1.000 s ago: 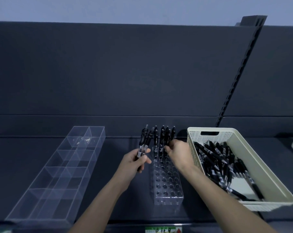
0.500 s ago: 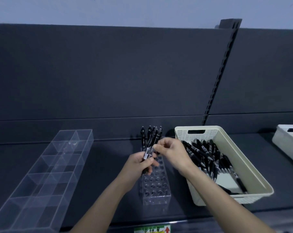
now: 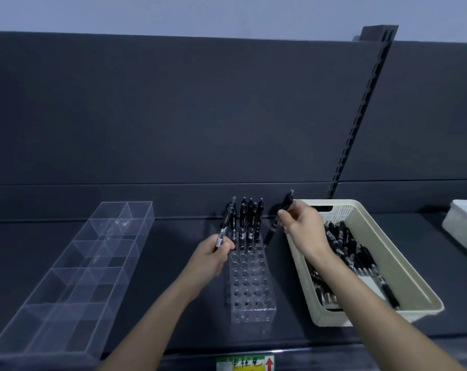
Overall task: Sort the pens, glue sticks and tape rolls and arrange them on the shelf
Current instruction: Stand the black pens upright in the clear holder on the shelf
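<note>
Pinching one black pen (image 3: 271, 232) at its upper barrel w/ the right hand (image 3: 303, 227), tip tilted toward the back-right holes of the clear rack (image 3: 251, 285); gripping spare pens (image 3: 225, 223) w/ the left hand (image 3: 209, 259) just beside the rack's rear-left corner. Judged light, stiff, smooth-barrelled, apt to swivel: best held mid-barrel, thumb vs. fingers, then lowered upright. More stock heaped in cream basket (image 3: 331, 318), right of rack.

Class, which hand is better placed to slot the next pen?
Likely the right hand: it pinches a single black pen, tip down beside the clear perforated plastic holder; the left hand grips spare pens.
</note>
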